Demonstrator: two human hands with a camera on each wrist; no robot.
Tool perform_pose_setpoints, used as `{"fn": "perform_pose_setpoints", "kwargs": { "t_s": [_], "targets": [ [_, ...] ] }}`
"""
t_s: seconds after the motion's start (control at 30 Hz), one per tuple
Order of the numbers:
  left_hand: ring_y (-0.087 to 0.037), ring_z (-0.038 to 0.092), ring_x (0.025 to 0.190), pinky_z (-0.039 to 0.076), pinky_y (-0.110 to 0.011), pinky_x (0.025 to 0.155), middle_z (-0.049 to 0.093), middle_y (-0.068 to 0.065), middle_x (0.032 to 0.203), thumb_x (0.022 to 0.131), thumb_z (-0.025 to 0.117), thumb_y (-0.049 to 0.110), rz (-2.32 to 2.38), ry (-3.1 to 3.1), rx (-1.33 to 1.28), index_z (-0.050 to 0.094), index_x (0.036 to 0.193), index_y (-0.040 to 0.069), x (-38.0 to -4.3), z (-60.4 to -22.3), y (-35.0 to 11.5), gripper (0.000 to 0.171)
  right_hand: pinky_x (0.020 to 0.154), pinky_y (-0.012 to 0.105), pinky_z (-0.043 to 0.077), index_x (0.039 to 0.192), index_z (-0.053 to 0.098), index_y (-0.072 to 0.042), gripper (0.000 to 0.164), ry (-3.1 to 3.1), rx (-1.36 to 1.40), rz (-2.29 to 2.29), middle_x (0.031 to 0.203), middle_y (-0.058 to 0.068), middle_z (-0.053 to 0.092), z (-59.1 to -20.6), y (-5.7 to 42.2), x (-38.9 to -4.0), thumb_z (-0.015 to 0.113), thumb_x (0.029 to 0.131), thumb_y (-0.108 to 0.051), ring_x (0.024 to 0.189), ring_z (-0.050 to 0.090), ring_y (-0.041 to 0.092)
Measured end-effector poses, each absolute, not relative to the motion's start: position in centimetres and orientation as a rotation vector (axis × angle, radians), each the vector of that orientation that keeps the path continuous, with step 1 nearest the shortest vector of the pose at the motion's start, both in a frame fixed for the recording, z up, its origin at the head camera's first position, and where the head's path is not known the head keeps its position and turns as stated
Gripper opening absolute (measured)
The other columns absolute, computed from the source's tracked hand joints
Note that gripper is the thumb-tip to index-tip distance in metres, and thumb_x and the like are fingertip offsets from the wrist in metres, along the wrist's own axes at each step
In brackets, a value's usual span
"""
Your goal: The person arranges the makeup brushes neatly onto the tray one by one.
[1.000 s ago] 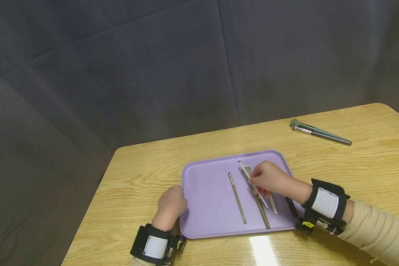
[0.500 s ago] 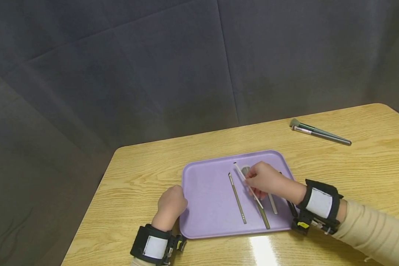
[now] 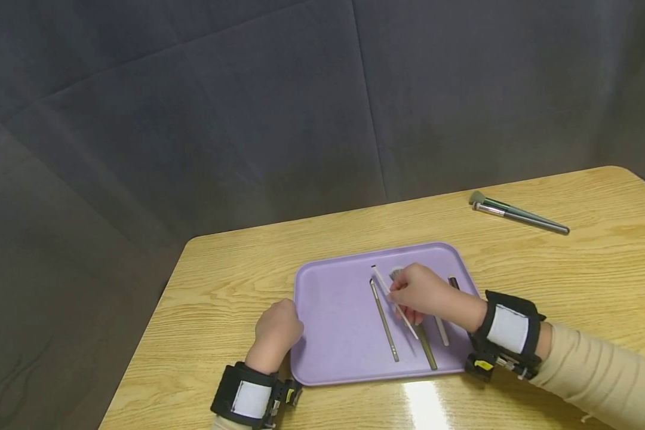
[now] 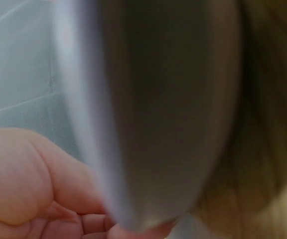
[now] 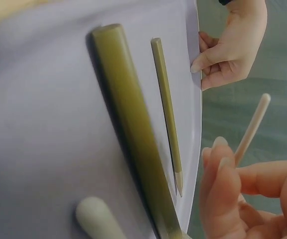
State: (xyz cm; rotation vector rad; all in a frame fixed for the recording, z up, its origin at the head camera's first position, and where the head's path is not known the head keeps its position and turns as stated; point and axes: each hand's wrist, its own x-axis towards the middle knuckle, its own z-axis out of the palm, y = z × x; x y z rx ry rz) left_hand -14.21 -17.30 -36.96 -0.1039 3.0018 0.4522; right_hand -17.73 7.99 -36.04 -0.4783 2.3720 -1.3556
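Note:
My right hand (image 3: 421, 294) pinches a slim white makeup brush (image 3: 408, 325) with a small dark tip, over the lilac tray (image 3: 330, 316). In the right wrist view the white brush handle (image 5: 253, 124) sticks up past the fingertips. My left hand (image 3: 279, 327) grips the tray's left edge; the right wrist view shows its thumb (image 5: 208, 59) on the rim. A thin olive brush (image 3: 384, 325) lies on the tray left of the right hand. Beneath that hand are a thicker olive brush (image 3: 427, 353) and a white-handled brush (image 3: 442, 331), both partly hidden.
A dark brush (image 3: 453, 282) lies near the tray's right side, mostly covered by the right forearm. Two more makeup brushes (image 3: 521, 216) rest on the wooden table (image 3: 236, 263) at the back right. A dark curtain (image 3: 279, 119) hangs behind the table.
My right hand has moved left across the tray with the white brush, bringing it close to the thin olive brush. More of the dark brush now shows. The left hand stays put.

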Motion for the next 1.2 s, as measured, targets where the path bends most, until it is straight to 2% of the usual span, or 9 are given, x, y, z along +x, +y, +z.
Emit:
{"fn": "perform_pose_setpoints", "kwargs": {
  "t_s": [0.83, 1.2],
  "targets": [
    [-0.019, 0.048, 0.051, 0.040, -0.032, 0.044, 0.051, -0.009, 0.062, 0.076, 0.053, -0.001, 0.455, 3.004, -0.106, 0.058, 0.080, -0.005, -14.2, -36.9, -17.3, 0.007, 0.042, 0.030, 0.046, 0.073, 0.057, 0.002, 0.013, 2.376, -0.524, -1.322, 0.052, 0.005, 0.056, -36.1, 6.9, -17.4, 0.054, 0.085, -0.003, 0.042, 0.052, 0.017],
    [-0.020, 0.048, 0.052, 0.041, -0.032, 0.044, 0.052, -0.010, 0.063, 0.076, 0.053, -0.002, 0.466, 3.008, -0.112, 0.058, 0.081, -0.006, -14.2, -36.8, -17.2, 0.009, 0.041, 0.029, 0.045, 0.066, 0.057, -0.001, 0.019, 2.382, -0.547, -1.274, 0.049, 0.003, 0.055, -36.4, 6.2, -17.7, 0.053, 0.085, -0.003, 0.039, 0.050, 0.014]
  ]
}}
